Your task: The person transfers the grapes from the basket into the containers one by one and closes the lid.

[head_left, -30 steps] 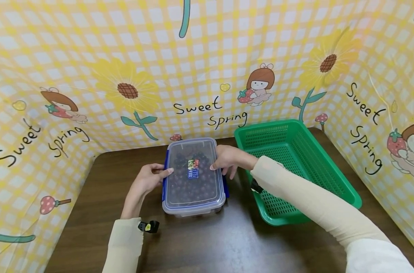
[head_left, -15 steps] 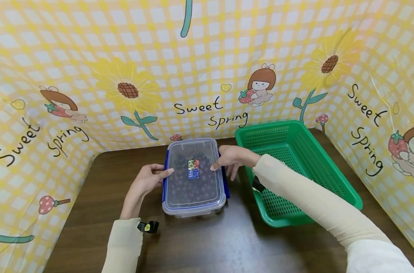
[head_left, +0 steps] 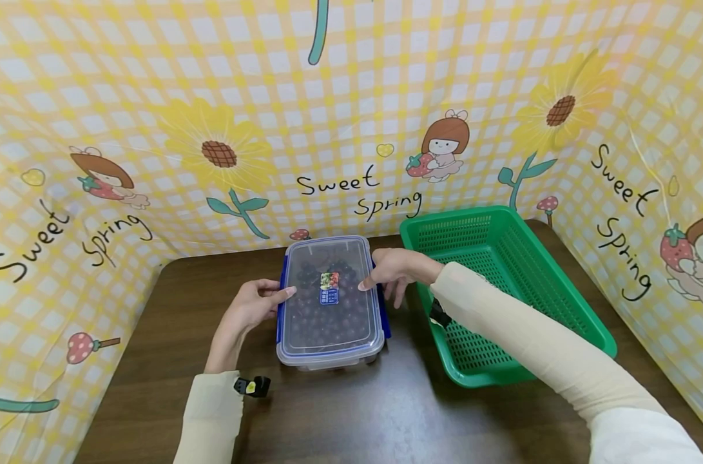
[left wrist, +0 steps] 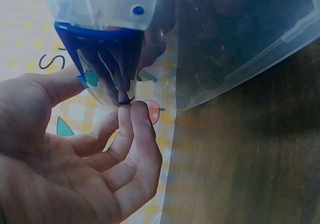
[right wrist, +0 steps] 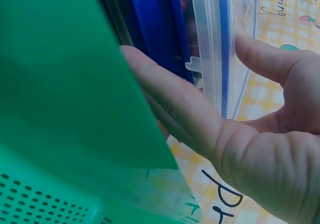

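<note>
A clear plastic food container [head_left: 331, 335] with a blue-rimmed lid and blue side latches stands on the table. Dark purple grape-like fruit [head_left: 322, 322] shows through the lid. My left hand [head_left: 251, 304] is at its left side, thumb over the lid edge. In the left wrist view, its curled fingertips touch the lower edge of a blue latch [left wrist: 107, 54] that hangs outward from the wall. My right hand [head_left: 394, 270] rests its thumb on the lid's right part. Its fingers reach down fairly straight beside the right blue latch [right wrist: 160, 29]; their exact contact is hidden.
A green perforated basket [head_left: 560, 303] stands close on the right, partly under my right forearm. Behind the dark brown table [head_left: 212, 277] rises a yellow checked cloth [head_left: 328, 129], which also covers the right side.
Both hands keep nearly the same places on the container. The head view shifts very slightly; the container, latches and basket show no clear movement.
</note>
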The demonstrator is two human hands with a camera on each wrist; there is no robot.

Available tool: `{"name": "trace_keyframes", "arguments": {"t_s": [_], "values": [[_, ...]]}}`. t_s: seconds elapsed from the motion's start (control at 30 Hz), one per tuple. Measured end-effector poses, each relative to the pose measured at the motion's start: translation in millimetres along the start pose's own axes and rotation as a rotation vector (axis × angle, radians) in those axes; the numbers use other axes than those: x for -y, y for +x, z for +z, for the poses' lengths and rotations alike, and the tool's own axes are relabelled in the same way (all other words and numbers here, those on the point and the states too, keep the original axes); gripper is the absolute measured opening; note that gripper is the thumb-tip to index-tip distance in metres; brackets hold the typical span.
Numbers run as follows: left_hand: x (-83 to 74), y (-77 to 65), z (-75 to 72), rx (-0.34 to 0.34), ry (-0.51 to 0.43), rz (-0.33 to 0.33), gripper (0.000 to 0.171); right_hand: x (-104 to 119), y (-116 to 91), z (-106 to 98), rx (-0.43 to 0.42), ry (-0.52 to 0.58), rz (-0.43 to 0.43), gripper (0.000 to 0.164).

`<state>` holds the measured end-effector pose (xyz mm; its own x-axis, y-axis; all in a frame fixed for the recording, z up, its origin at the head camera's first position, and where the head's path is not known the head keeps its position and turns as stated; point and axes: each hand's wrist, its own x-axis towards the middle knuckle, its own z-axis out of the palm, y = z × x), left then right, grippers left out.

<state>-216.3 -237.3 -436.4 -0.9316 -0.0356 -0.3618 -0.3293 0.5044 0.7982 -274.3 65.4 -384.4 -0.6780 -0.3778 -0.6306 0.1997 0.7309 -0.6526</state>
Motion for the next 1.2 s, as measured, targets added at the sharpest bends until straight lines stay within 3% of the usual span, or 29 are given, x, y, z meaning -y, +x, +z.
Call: {"name": "trace_keyframes", "arguments": {"t_s": [0.67, 1.0, 1.2], "values": [[0.9, 0.7, 0.6, 0.006, 0.008, 0.006, 0.069, 0.2, 0.8, -2.5, -0.033, -0.071, 0.029, 0.050], [1.0, 0.7, 1.5, 0.007, 0.007, 0.007, 0.071, -0.8, -0.9, -1.4, -0.087, -0.112, 0.025, 0.043], [2.1, 0.7, -0.6, 0.006, 0.011, 0.005, 0.072, 2.3, -3.1, 0.9, -0.151, -0.202, 0.008, 0.047]]}}
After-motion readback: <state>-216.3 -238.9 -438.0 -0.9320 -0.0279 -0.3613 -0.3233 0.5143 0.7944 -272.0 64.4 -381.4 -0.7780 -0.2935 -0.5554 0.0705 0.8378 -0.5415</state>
